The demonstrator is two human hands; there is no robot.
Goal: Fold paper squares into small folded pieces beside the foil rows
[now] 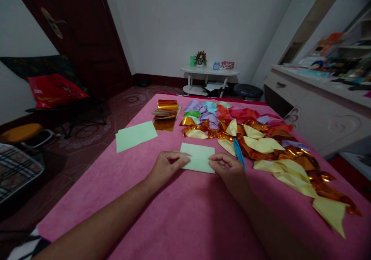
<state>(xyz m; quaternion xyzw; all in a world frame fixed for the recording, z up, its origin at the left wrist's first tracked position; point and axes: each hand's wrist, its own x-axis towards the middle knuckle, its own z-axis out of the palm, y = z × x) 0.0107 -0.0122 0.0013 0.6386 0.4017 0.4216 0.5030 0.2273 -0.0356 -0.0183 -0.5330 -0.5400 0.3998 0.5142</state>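
A pale green sheet of paper (pixel 198 151) is held between both hands, low over the pink-covered table (pixel 174 213). It shows a crosswise line like a fold, with one part above the other. My left hand (pixel 168 167) pinches its left edge between thumb and fingers. At the right edge my right hand (pixel 230 171) grips it the same way. Just beyond the right hand lies a blue-handled tool (pixel 239 154), partly hidden. To the left rests a small stack of pale green sheets (pixel 136 136). Behind it sits a pile of gold foil sheets (pixel 167 109).
Folded paper pieces in yellow (pixel 263 144), gold, red and purple (pixel 209 118) cover the table's far and right side. A white dresser (pixel 313 105) stands at the right. Left of the table are a chair with a red bag (pixel 55 91) and an orange-topped stool (pixel 21 134).
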